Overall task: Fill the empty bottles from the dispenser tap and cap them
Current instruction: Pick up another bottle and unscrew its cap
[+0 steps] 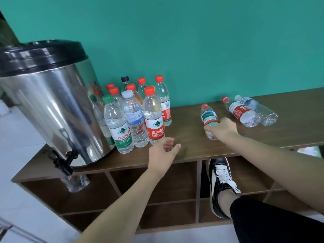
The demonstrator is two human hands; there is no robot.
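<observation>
My right hand [221,128] grips the lying bottle [209,118] low on its body; left hand [164,151] open, holding nothing. I judge it empty: light, thin-walled, easily crushed, so I grip lightly mid-body.

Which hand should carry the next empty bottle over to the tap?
Probably the right hand: it already grips the lying red-capped bottle. The left hand is open, holding nothing, though nearer the tap.

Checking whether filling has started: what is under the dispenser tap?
An uncapped clear bottle stands under the black tap, partly filled. Its mouth is covered by the tap, so the flow cannot be seen.
</observation>
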